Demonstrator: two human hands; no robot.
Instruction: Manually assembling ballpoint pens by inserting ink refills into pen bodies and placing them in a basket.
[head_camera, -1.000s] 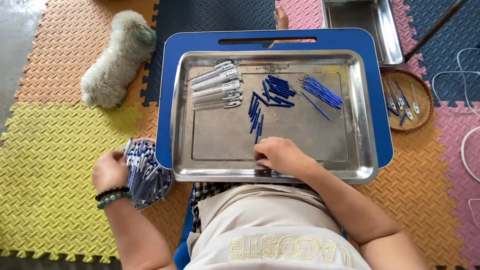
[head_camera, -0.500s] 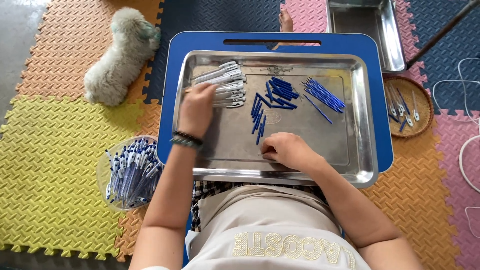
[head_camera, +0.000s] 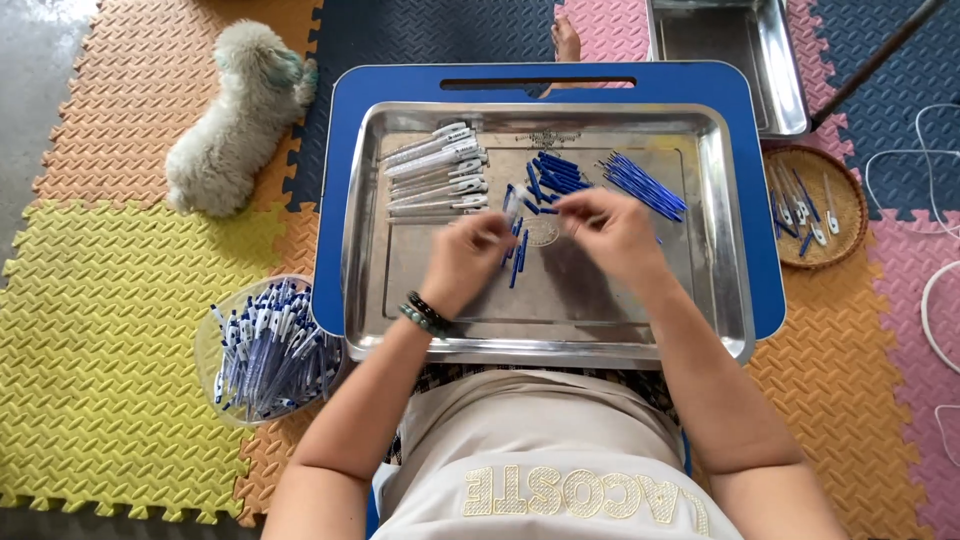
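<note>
A: Risk note. You're working over the middle of the steel tray (head_camera: 725, 260), right above the loose pile of blue pen parts (head_camera: 548, 180). If the small piece slips from your fingers, it likely drops among those parts and is hard to pick out again.

B: And the row of white pen barrels (head_camera: 435, 175), upper left of the tray?

A: Your left wrist passes just below it. A sideways nudge could roll those barrels out of line, I'd judge. The thin blue refills (head_camera: 645, 185) at upper right lie close above your right hand and would scatter as easily.

B: Hands?

A: Your left hand (head_camera: 465, 260) is curled narrow, fingertips pinched on what looks like a white pen barrel with blue at its end, pointing toward centre frame. Your right hand (head_camera: 615, 230) is also closed small, fingertips meeting the left's; what it pinches is blurred, cannot tell.

B: Anything off the tray?

A: The clear tub of finished pens (head_camera: 262, 345) sits lower left, near your left elbow. A swing back could tip it.
</note>
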